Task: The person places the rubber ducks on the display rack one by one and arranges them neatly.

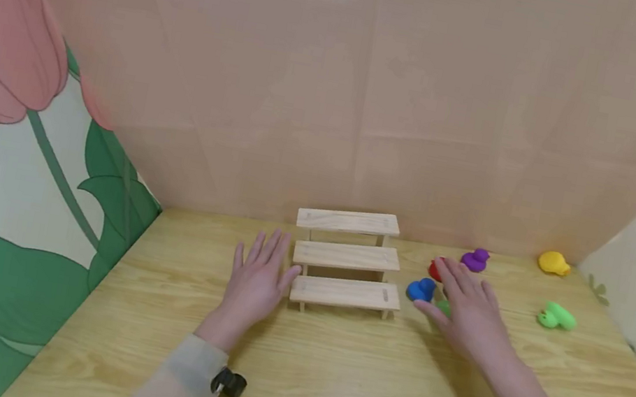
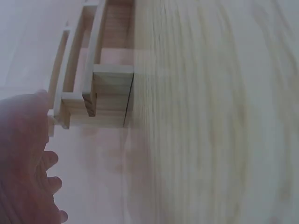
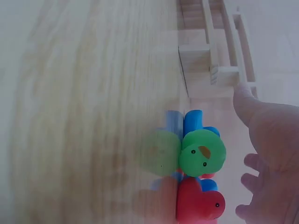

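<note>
A small three-tiered wooden stand (image 1: 344, 293) sits on the table. My left hand (image 1: 255, 283) hovers at its left side, fingers spread, thumb tip overlapping the lowest step's end in the head view. On the other side my right hand (image 1: 473, 314) is held with extended fingers over a cluster of toy ducks, holding nothing. Beneath and beside it are a blue duck (image 1: 420, 290), a mostly covered red duck (image 1: 434, 270) and a green duck (image 3: 203, 151). The right wrist view shows the red one (image 3: 196, 200) below the green one, with blue parts behind them.
A purple duck (image 1: 475, 260) lies behind the right hand. Farther right are a yellow duck (image 1: 553, 263) near the back and a light green toy (image 1: 557, 316) on its side. The wooden table (image 1: 325, 377) meets a pink backdrop (image 1: 360, 106) behind the stand.
</note>
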{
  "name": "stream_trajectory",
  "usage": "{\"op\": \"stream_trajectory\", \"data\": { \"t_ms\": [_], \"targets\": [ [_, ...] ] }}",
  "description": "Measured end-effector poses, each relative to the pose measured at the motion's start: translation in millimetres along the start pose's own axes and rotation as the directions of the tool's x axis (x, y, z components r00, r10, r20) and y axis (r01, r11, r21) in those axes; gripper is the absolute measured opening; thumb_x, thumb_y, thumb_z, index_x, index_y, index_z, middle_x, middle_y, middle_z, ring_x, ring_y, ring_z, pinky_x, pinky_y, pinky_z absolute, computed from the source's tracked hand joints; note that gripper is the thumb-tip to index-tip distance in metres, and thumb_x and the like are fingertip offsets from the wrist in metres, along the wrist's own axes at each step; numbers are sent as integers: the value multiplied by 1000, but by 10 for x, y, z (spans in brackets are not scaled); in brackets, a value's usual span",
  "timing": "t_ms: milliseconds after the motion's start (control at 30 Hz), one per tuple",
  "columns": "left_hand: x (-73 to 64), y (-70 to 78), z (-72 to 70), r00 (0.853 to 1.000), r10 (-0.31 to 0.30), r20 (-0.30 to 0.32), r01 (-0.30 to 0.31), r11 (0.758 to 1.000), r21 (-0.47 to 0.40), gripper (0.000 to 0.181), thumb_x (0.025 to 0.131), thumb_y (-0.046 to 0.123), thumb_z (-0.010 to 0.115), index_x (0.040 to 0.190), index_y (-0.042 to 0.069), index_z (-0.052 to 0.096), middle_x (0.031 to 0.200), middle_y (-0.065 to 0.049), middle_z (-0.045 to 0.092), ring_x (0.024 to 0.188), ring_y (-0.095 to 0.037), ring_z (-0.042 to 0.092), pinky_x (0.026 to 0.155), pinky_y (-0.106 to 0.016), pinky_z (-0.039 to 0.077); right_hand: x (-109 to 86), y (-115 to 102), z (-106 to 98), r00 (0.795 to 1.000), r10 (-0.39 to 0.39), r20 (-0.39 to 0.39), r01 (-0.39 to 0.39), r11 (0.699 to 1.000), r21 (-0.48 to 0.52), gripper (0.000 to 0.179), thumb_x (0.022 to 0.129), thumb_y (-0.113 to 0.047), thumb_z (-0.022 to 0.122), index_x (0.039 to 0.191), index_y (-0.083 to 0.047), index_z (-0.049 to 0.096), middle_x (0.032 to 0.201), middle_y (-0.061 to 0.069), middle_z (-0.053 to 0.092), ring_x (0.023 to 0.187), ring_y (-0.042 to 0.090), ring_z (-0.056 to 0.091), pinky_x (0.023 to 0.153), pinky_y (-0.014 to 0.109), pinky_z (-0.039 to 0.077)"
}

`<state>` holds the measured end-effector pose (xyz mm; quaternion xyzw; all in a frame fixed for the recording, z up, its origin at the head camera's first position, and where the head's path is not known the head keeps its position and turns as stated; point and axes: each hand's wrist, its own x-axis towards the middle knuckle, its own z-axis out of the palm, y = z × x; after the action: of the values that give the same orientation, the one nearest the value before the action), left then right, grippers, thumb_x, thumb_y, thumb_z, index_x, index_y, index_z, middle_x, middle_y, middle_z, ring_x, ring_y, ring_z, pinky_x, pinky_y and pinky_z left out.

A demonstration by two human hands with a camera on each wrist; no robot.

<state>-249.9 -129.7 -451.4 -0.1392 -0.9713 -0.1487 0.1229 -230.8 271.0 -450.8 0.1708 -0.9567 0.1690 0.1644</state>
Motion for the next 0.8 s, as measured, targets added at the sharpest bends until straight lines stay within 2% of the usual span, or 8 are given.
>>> {"op": "stream_trajectory", "data": {
  "t_ms": [133,267,400,600,700,800],
  "targets": [
    [15,-15,34,1000,-19,-3,19,998,-56,76,118,59,36,178,14,20,183,-9,15,169,-35,5,132,-69,-2,12,0,28,1000,1,21,-2,999,42,93,103,-49,77,172,-3,35,170,29,38,153,57,37,126,80,14],
    [36,-22,59,999,-35,-26,32,993,-113,76,118,59,34,178,14,20,183,-8,15,169,-34,7,133,-67,-1,45,-24,40,997,28,75,-35,994,100,93,102,-45,80,172,-3,35,168,30,42,154,56,38,129,77,10],
    [56,-20,91,999,-50,-19,46,985,-165,76,118,58,35,178,15,17,183,-6,14,169,-33,8,133,-65,-2,69,-24,61,990,51,131,-69,989,133,93,101,-43,82,170,-1,36,166,31,44,155,55,37,128,77,10],
    [105,8,106,999,-35,-24,29,977,-209,74,119,54,38,178,13,20,183,-7,19,169,-33,9,134,-65,0,62,31,90,989,56,138,-77,986,150,91,100,-45,83,168,0,42,165,32,46,153,55,40,127,79,13],
    [125,32,121,999,-29,-22,22,961,-276,72,119,50,40,176,10,24,181,-10,23,168,-37,13,133,-67,4,57,49,81,990,45,136,-67,985,158,90,100,-48,82,166,0,45,162,32,50,149,55,45,126,80,16],
    [144,50,162,999,-41,9,42,921,-387,71,120,51,38,176,10,24,180,-13,25,167,-40,16,134,-66,7,59,60,66,990,44,133,-64,987,150,87,100,-47,83,164,1,47,159,32,54,146,54,49,125,81,16]
  ]
}}
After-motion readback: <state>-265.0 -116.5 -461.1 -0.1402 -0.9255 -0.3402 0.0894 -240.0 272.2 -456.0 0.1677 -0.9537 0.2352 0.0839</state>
